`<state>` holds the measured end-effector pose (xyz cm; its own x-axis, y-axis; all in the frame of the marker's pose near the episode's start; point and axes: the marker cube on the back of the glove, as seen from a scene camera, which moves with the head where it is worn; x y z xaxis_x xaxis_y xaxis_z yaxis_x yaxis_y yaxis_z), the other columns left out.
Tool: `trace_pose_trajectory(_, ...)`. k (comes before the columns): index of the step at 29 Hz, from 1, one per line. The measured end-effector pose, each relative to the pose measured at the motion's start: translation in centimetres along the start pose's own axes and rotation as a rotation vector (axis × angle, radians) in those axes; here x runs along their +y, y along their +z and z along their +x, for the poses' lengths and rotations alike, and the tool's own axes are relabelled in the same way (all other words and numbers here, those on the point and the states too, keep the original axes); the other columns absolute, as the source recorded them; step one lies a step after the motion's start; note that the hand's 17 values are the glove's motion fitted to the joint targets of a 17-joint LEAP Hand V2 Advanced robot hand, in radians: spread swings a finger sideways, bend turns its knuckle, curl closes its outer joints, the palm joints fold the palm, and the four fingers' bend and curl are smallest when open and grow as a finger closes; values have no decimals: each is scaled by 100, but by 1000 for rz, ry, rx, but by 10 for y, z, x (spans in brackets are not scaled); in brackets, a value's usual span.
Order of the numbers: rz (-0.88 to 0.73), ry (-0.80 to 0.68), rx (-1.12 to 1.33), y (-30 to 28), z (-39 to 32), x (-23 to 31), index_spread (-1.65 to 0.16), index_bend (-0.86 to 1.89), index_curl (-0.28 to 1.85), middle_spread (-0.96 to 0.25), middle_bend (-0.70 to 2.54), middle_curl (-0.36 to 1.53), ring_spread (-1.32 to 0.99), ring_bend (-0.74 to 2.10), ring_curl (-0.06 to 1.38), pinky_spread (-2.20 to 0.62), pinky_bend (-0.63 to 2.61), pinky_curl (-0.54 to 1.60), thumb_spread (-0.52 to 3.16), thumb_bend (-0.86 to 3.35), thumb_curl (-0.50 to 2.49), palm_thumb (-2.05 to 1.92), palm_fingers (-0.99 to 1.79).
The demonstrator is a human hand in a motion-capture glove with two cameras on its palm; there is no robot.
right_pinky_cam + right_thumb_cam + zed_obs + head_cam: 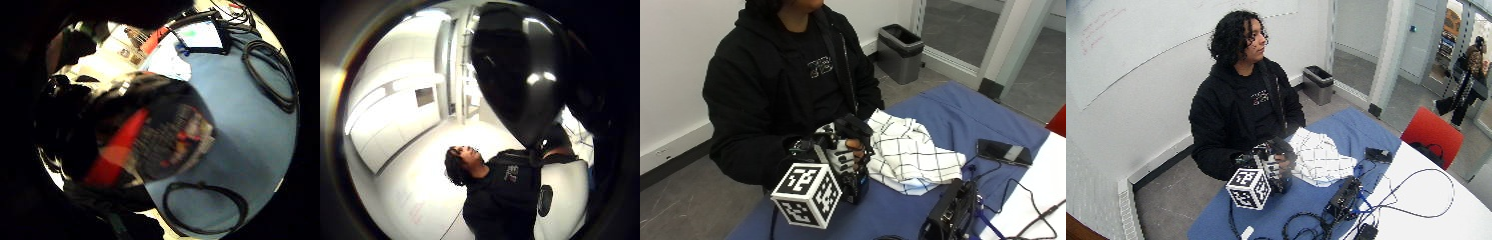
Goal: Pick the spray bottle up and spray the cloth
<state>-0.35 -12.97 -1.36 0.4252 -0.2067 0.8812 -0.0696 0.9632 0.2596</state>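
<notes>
My gloved right hand (pixel 838 152) grips a black spray bottle (pixel 857 186), fingers curled round its neck, and holds it upright just above the blue table (pixel 953 112). The bottle's black head (pixel 854 125) points toward a white checked cloth (pixel 913 150), which lies crumpled on the table right beside it. In the little finger side palm view the bottle's body (pixel 165 135), with a red and grey label, fills the middle. The thumb side palm view shows its shiny black top (pixel 520 65) close up. The wide view shows the hand (pixel 1269 165) next to the cloth (pixel 1319 157).
A dark phone (pixel 1003 151) lies on the blue table past the cloth. A black device (pixel 949 210) with cables sits at the near edge beside a white table (pixel 1039 195). Cable loops (pixel 270 75) lie on the blue surface. A bin (pixel 901 45) stands on the floor.
</notes>
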Motion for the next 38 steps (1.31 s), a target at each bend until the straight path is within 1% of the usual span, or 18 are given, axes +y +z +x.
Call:
trace_pose_trajectory(4,186,16,0,1,0,-6,-26,15,26,-9,49,41,-13,63,36,-6,36,35,98,8,41,91,134)
trace_pose_trajectory(6,240,25,47,3,0,-10,-26,19,29,-11,52,44,-15,65,39,-12,41,38,91,8,44,94,138)
trace_pose_trajectory(10,279,20,120,7,0,-14,-26,22,34,-15,58,47,-18,70,43,-19,46,42,85,7,48,98,140)
trace_pose_trajectory(16,307,-19,118,8,1,-12,-26,24,39,-18,63,51,-20,73,46,-24,50,45,80,6,53,100,137)
trace_pose_trajectory(20,342,-48,105,16,7,-33,-26,26,42,-19,64,53,-20,74,48,-26,52,45,78,4,57,101,136)
trace_pose_trajectory(25,286,-2,104,5,-1,-12,-26,26,45,-20,66,54,-21,76,49,-28,54,46,76,3,60,103,134)
trace_pose_trajectory(32,270,7,140,-1,-16,-9,-26,28,49,-20,67,56,-21,76,50,-27,53,46,73,1,65,104,132)
trace_pose_trajectory(36,212,31,159,-6,-31,-12,-26,28,51,-20,67,57,-20,76,50,-27,53,46,72,0,67,104,131)
trace_pose_trajectory(38,154,68,153,-6,-38,-16,-26,28,52,-20,67,57,-20,76,50,-27,54,47,71,-1,68,104,131)
